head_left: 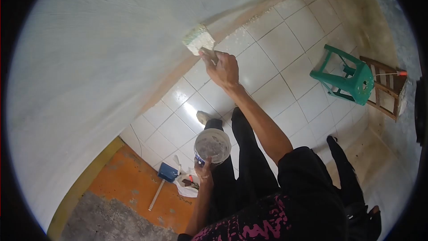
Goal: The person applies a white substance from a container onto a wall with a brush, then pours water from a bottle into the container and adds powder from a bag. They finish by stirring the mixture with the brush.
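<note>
My right hand (223, 70) grips the handle of a wide paintbrush (198, 39) whose bristles are thick with white paint. The brush is up against the pale wall (107, 49), close above the brownish strip along its foot. Lower down, my left hand (204, 170) holds a whitish plastic bucket (213, 146) by its side, in front of my legs. The bucket's inside looks greyish white, smeared with paint, and its open top faces up toward me.
A green plastic stool (356, 82) lies tipped on the white tiles (285, 44), by a wooden frame (385, 87). A blue dustpan (167, 172) and a white plastic bag (186, 188) sit near the orange floor (118, 174). Another person's dark-clothed leg (344, 165) is at right.
</note>
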A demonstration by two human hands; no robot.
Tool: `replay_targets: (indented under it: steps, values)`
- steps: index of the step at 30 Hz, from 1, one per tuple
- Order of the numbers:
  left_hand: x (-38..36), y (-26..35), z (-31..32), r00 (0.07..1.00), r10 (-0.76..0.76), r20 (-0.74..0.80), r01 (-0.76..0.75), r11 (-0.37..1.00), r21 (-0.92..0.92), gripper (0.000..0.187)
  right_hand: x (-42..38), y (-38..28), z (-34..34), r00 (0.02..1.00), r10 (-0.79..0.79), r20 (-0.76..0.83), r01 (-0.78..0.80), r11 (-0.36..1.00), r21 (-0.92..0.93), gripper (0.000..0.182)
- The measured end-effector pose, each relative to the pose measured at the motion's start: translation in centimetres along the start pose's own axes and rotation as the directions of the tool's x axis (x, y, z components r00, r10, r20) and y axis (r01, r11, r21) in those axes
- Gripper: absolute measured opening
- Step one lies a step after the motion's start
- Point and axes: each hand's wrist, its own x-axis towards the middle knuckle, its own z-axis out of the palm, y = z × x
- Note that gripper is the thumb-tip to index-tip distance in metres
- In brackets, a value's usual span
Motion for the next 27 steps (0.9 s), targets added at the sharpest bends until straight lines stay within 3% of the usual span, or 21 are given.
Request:
replay_targets:
  steps: [1,3,4,5,7,8,10,13,17,22,24,25,27]
  values:
    - [-0.1,-0.3,0.4,1.0,-0.007,-0.006,0.007,1.0,-0.004,0.066,0.0,-0.2,0.0,1.0,0.001,0.01,-0.001,1.0,-0.002,0.054]
    - [0.0,0.0,0.9,1.0,0.027,0.009,-0.026,0.997,-0.074,0.062,0.9,-0.8,-0.1,0.987,-0.089,0.134,0.064,0.981,0.184,0.055]
    - [-0.2,0.4,1.1,1.0,0.019,0.012,-0.018,0.997,-0.071,0.061,2.0,2.0,2.7,0.982,-0.189,-0.017,0.19,0.977,0.093,0.056]
    - [-0.4,0.7,1.2,1.0,0.023,0.014,-0.022,0.997,-0.069,0.061,2.7,4.3,4.0,0.981,-0.19,-0.022,0.192,0.977,0.094,0.056]
    - [-0.8,1.4,1.2,0.998,0.054,0.032,-0.052,0.996,-0.066,0.063,3.7,7.9,5.3,0.992,0.056,0.111,-0.054,0.998,-0.021,0.06]
    - [-1.0,1.9,1.2,0.998,0.062,0.033,-0.06,0.996,-0.066,0.063,3.9,9.2,5.7,0.993,0.051,0.107,-0.049,0.999,-0.016,0.06]
    - [-1.4,2.6,0.9,0.999,0.044,-0.019,-0.043,0.998,0.033,0.061,3.8,11.5,6.8,0.9,0.411,0.145,-0.378,0.902,-0.209,0.064]
    - [-0.1,1.3,-0.1,0.999,0.042,-0.016,-0.041,0.998,0.051,0.06,5.4,14.3,7.6,0.849,0.492,0.19,-0.411,0.843,-0.346,0.059]
    - [0.1,1.2,0.1,0.998,0.035,-0.047,-0.032,0.998,0.05,0.059,8.7,11.1,6.0,0.857,0.43,0.284,-0.348,0.89,-0.296,0.051]
    - [0.3,0.6,1.1,0.998,0.027,-0.049,-0.027,1.0,0.002,0.061,4.5,4.9,0.7,0.896,0.386,0.22,-0.331,0.91,-0.25,0.056]
    - [0.0,0.6,1.0,1.0,-0.002,-0.013,0.002,1.0,-0.008,0.062,2.9,2.3,-1.9,0.922,0.28,0.269,-0.256,0.959,-0.12,0.063]
    - [0.3,0.8,1.4,0.999,-0.01,0.033,0.011,0.999,-0.033,0.063,3.0,2.9,-1.5,0.922,0.278,0.27,-0.255,0.96,-0.119,0.063]
    - [0.2,1.2,2.1,0.999,-0.016,0.028,0.019,0.997,-0.079,0.062,3.4,5.7,0.3,0.97,0.124,0.211,-0.124,0.992,-0.014,0.065]
